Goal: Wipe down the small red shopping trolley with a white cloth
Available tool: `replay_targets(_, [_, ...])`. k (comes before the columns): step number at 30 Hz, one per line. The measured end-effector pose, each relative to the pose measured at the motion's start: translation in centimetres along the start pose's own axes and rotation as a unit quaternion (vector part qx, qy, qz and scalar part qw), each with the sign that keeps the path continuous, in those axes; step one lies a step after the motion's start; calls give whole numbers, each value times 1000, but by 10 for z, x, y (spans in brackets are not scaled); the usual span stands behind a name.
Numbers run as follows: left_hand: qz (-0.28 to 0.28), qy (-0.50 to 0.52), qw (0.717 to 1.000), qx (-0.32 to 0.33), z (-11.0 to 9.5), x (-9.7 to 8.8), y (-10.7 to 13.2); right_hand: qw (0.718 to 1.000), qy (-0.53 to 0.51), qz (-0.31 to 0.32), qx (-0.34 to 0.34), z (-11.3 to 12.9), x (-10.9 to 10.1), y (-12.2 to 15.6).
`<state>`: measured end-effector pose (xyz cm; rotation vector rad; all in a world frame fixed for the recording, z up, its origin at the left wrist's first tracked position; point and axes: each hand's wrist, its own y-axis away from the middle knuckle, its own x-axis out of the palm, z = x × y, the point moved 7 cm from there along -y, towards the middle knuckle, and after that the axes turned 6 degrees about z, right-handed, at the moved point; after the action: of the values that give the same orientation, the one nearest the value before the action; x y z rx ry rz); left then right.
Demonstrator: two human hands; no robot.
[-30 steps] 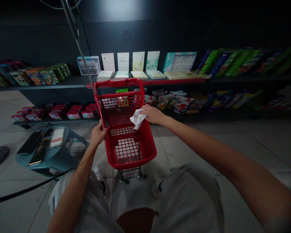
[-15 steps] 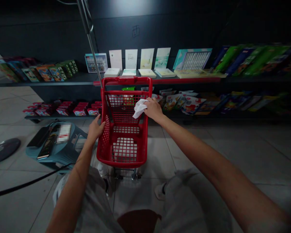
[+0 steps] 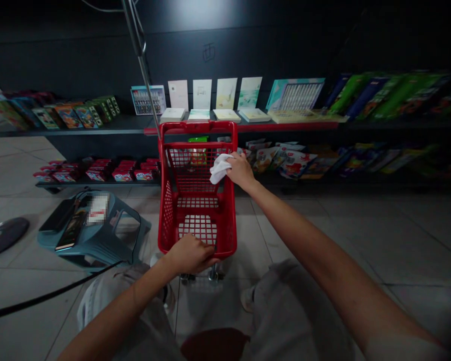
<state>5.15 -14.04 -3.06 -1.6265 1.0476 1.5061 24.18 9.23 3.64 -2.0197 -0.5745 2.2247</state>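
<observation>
A small red shopping cart (image 3: 229, 220) stands on the tiled floor right in front of my knees. My left hand (image 3: 190, 254) is closed over the cart's near rim. My right hand (image 3: 240, 170) grips a crumpled white cloth (image 3: 220, 168) and presses it on the upper right edge of the cart, near the red handle (image 3: 197, 127). The basket's mesh bottom looks bare.
A teal plastic stool (image 3: 97, 235) with phones on it lies to the left, and a black cable (image 3: 41, 298) runs across the floor. Dark shelves (image 3: 97, 128) of books, cards and boxes line the wall behind. A metal pole (image 3: 143, 65) rises behind the cart.
My left hand has left the cart's left side and now holds its near rim. The right hand with the cloth has stayed at the upper right edge.
</observation>
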Motion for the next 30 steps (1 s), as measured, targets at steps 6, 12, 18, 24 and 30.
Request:
replay_targets(6, [8,-1,1000,-12,18,2,-7,1000,10,-10,15,-26,11,-2])
replay_targets(12, [35,40,998,-13,31,3,-25,999,5,-25,36,-46,12,4])
replay_targets(18, [1,66,997,47,33,-2,-41,998,0,-37,57,-62,13,31])
replay_targets(24, [-43,36,998,40,56,-15,-42,989,-92,-79,84,-71,18,52])
replay_targets(30, [-62,19,998,7,101,-14,-28,962,-211,-166,55,-78,19,59])
